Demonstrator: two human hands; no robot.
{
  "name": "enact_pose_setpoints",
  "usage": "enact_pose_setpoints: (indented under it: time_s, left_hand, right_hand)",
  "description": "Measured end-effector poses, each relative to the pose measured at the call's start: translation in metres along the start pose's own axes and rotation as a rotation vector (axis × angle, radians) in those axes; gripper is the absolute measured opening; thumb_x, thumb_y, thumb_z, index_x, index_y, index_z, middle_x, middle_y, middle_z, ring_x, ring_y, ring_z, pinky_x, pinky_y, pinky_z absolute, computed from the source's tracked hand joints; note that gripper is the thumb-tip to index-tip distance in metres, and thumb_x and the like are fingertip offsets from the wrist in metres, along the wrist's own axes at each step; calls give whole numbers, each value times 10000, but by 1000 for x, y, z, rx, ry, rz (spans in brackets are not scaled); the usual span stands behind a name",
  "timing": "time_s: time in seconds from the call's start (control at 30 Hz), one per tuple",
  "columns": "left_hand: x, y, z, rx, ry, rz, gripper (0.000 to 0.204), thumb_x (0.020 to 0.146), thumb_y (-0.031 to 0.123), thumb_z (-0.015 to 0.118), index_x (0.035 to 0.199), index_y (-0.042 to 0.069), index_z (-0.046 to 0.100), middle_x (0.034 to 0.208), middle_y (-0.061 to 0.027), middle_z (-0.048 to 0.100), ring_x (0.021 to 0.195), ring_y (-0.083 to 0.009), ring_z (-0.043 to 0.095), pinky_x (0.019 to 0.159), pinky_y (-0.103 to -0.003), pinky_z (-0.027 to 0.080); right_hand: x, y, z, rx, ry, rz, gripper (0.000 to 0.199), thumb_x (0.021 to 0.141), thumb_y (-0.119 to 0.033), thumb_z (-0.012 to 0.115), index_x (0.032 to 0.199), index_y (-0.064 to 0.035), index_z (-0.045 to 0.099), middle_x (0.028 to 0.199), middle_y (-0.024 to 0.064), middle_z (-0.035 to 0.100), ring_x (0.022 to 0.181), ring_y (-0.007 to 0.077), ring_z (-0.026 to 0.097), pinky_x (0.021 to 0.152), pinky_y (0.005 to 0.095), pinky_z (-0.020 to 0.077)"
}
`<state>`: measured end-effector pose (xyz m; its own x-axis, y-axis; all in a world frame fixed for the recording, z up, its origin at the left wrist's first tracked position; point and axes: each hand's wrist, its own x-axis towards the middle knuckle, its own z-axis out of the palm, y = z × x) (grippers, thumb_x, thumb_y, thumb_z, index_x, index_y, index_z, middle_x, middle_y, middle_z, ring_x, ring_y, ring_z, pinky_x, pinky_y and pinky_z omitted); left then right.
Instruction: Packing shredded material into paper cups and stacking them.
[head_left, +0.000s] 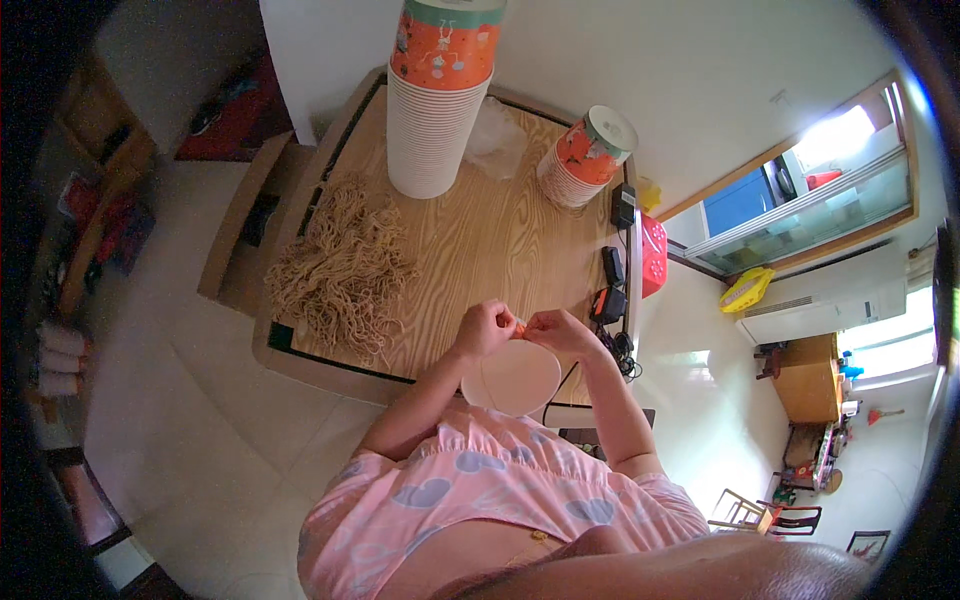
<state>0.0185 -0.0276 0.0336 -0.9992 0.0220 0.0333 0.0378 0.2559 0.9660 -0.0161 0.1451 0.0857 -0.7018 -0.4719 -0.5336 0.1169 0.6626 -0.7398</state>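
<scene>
A paper bucket [512,382], white inside, sits tilted against my body at the near table edge, its open mouth facing up. My left hand [487,329] is closed in a pinch at its far rim. Right beside it, my right hand [560,332] pinches the same rim, the fingertips of both hands nearly meeting. A bit of orange shows between them. A thin line, perhaps a cord, crosses the bucket's inside; whether the fingers also hold cord is too small to tell. Left of my hands lies a heap of tan cords [345,270] on the table.
A tall stack of paper buckets [437,130] stands at the table's back, and a shorter stack [585,160] to its right. Between them lies a clear plastic bag [495,138]. Black adapters [612,267] and cables line the right edge. An open cardboard box [250,230] is at the left.
</scene>
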Motion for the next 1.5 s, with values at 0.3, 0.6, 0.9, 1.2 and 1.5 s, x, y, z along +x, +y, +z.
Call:
enact_pose_setpoints:
  time_s: [0.3,0.6,0.9,1.2,1.5]
  left_hand:
    - [-5,-1,-20,-215,-271,-74,97,729,67,640,693,23,562,687,-20,582,623,-79,533,563,-248,450]
    - [-6,15,-28,-331,-467,-74,133,734,89,642,862,50,643,746,-43,599,673,-113,557,623,-250,452]
    - [-7,24,-25,97,-314,65,136,705,126,656,756,13,601,741,-99,576,682,-213,572,628,-302,451]
    - [-5,26,-25,51,-291,75,135,711,175,623,723,42,600,755,-101,565,702,-256,577,620,-345,456]
    - [2,32,-23,236,-319,264,109,743,140,566,764,36,539,782,-107,516,719,-294,559,626,-383,460]
  right_hand:
    - [-52,-23,29,-200,389,-403,214,701,-119,659,836,-28,520,802,96,548,773,249,543,692,315,436]
    - [-58,-24,41,-255,537,-442,137,690,-15,631,782,-24,530,786,91,546,760,261,542,651,326,441]
    - [-53,-12,44,-306,597,-450,132,690,-38,630,798,-36,554,788,94,538,753,269,527,655,345,432]
    - [-49,-21,43,-375,600,-460,162,681,-35,622,836,-37,575,766,87,534,735,259,518,657,340,419]
    - [-44,-21,39,-365,569,-464,121,675,-31,594,789,-55,558,770,84,528,749,266,507,671,351,402]
